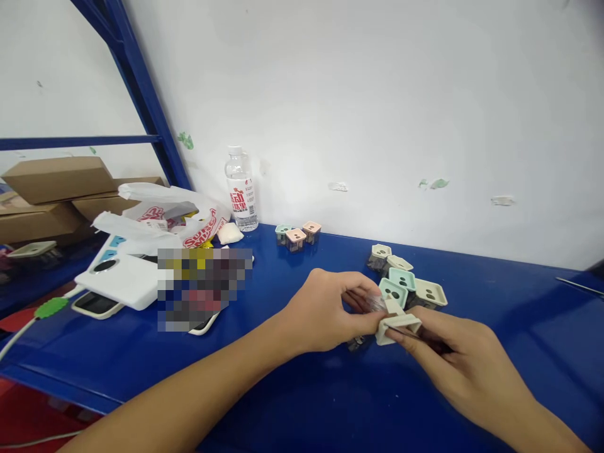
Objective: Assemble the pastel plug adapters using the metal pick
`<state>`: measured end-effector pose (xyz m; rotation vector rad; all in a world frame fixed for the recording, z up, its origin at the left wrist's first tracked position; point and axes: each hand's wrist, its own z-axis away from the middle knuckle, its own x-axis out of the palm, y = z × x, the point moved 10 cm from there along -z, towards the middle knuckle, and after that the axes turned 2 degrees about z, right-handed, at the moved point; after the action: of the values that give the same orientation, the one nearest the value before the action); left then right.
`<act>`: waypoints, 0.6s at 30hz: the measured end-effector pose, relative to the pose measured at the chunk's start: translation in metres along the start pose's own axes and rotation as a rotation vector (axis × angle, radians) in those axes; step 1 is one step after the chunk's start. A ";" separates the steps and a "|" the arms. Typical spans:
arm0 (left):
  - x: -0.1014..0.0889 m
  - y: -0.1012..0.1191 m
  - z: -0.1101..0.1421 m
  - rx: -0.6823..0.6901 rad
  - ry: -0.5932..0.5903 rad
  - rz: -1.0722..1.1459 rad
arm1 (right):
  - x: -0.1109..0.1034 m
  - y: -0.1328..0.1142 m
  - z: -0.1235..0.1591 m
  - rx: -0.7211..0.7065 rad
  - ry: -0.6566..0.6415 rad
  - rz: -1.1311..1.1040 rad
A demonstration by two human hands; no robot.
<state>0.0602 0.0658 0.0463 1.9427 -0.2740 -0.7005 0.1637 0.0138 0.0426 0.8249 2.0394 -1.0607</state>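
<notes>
My left hand (pixel 325 311) is closed in a pinch on a small clear and cream plastic part (pixel 394 314) held just above the blue table (pixel 292 384). My right hand (pixel 453 358) is closed too, gripping the same cream part from the right, with a thin dark tool (pixel 415 335) between its fingers. Just behind the hands lies a cluster of cream and mint square plastic pieces (pixel 410 280). Three more small pieces (pixel 298 235), mint and pink, stand farther back near the wall.
A clear water bottle (pixel 241 189) stands at the wall. Left of it lie a white plastic bag (pixel 165 217), a white power bank (pixel 120 277), a phone (pixel 97 304) and a blurred patch. Cardboard boxes (pixel 51 189) sit on the blue shelf at far left.
</notes>
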 end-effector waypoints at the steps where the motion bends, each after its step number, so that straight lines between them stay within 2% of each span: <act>1: -0.001 0.000 0.000 -0.006 0.020 -0.026 | -0.001 0.001 0.001 0.004 0.017 0.013; 6: -0.014 -0.002 -0.001 -0.045 0.108 -0.215 | -0.004 0.003 0.006 0.000 0.063 0.007; 9: -0.031 -0.001 -0.001 -0.084 0.193 -0.332 | -0.003 0.009 0.004 0.072 0.012 -0.064; 11: -0.035 -0.001 0.000 -0.143 0.175 -0.373 | 0.001 0.017 0.001 0.174 -0.045 -0.156; 13: -0.032 -0.005 0.001 -0.218 0.101 -0.413 | 0.009 0.028 0.000 0.318 -0.108 -0.277; 15: -0.027 -0.009 0.004 -0.279 0.045 -0.452 | 0.023 0.035 0.002 0.441 -0.197 -0.421; 18: -0.021 -0.014 0.007 -0.309 0.038 -0.514 | 0.046 0.037 0.007 0.544 -0.321 -0.618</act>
<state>0.0377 0.0775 0.0396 1.7311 0.3548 -0.9709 0.1682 0.0349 -0.0124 0.2182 1.7740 -2.0045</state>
